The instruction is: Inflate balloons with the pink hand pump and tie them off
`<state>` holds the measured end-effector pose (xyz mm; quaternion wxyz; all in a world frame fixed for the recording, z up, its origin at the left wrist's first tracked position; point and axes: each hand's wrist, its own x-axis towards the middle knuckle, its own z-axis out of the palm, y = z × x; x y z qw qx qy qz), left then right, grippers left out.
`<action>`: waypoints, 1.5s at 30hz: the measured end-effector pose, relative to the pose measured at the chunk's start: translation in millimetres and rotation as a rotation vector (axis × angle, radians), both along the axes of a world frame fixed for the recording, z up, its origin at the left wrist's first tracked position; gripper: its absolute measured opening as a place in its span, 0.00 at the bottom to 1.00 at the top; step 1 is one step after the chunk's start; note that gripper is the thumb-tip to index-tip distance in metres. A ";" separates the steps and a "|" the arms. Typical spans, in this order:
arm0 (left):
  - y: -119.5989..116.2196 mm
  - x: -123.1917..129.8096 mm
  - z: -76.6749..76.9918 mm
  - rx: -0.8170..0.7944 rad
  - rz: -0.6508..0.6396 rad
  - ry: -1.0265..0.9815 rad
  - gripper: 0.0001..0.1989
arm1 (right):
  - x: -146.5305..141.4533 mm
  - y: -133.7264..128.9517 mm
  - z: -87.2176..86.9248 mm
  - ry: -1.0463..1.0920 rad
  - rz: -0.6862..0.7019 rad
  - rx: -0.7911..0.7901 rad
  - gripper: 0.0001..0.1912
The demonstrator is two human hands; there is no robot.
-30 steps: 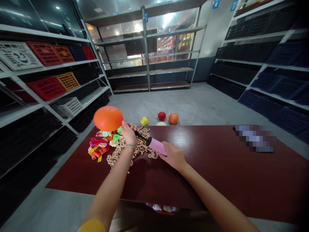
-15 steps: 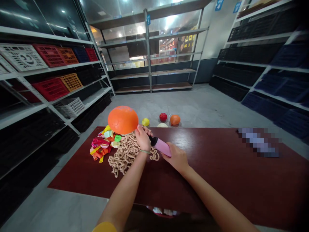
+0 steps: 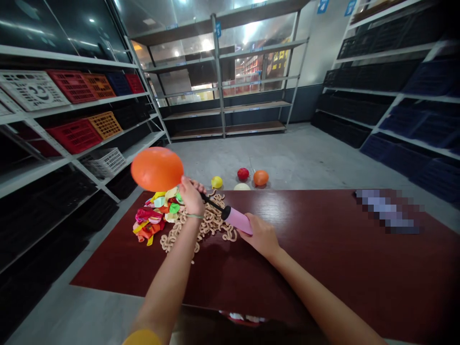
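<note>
The left hand point(image 3: 191, 197) pinches the neck of an inflated orange balloon point(image 3: 157, 168) onto the black hose point(image 3: 212, 201) of a pink hand pump point(image 3: 237, 221), whose barrel the closed right hand point(image 3: 261, 235) grips over the dark red desk point(image 3: 287, 273), beside a heap of limp balloons point(image 3: 151, 221)

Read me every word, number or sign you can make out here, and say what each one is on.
"4" on a blue sign high on the wall.
A second blue sign beside it: too blurred to read.
A blue label on the shelf upright: too small to read.
Yellow signs beyond the window: too blurred to read.
A pixelated patch on the table: unreadable.
</note>
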<state>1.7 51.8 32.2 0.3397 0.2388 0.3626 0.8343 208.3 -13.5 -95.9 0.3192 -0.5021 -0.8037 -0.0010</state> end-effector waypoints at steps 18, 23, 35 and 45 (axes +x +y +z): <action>-26.4 71.9 -34.4 0.118 -0.403 -0.073 0.12 | 4.7 1.2 -1.9 0.105 -0.129 -0.018 0.22; -30.8 77.5 -39.2 0.091 -0.362 -0.078 0.16 | 4.7 1.4 -3.6 0.072 -0.100 -0.002 0.22; -7.4 -10.3 37.9 0.099 -0.046 -0.012 0.11 | 1.9 -0.3 -3.2 0.035 0.031 -0.031 0.23; -25.8 63.9 -33.1 -0.061 -0.236 0.029 0.12 | 5.0 -0.8 -3.2 0.029 -0.044 -0.022 0.23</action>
